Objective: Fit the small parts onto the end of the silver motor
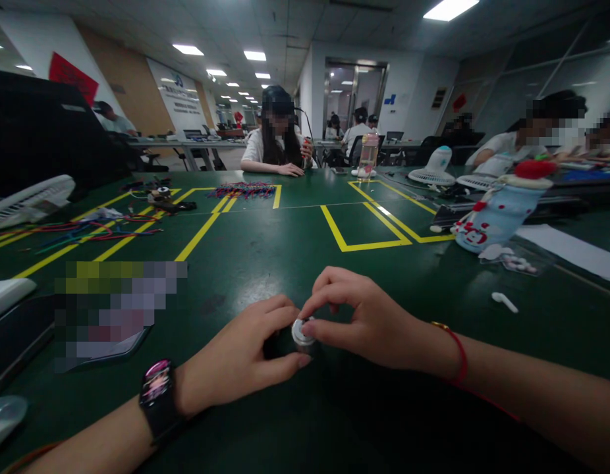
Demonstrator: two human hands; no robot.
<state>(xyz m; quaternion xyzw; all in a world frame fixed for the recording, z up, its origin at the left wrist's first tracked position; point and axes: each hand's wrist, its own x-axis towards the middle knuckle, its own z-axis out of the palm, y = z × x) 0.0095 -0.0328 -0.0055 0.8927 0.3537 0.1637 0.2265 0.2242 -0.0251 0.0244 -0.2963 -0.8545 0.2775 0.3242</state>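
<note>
A small silver cylinder (304,342) with a pale round top stands on the green table between my hands. My left hand (250,345) curls around its left side, the thumb in front and the fingers behind. From the right, my right hand (364,316) pinches at the top with thumb and forefinger, its other fingers bent. Whether a tiny part lies under the right fingertips is too small to make out. My left wrist carries a black smartwatch (158,392), and a red cord bracelet (462,355) circles the right one.
Left stand loose coloured wires (107,227), a blurred flat packet (117,309) and a mouse (6,418). At right are a white earbud (505,302), a blue bottle (502,207) and small fans (433,168). Another person (275,135) sits across the table (265,257), behind a wire bundle (243,190).
</note>
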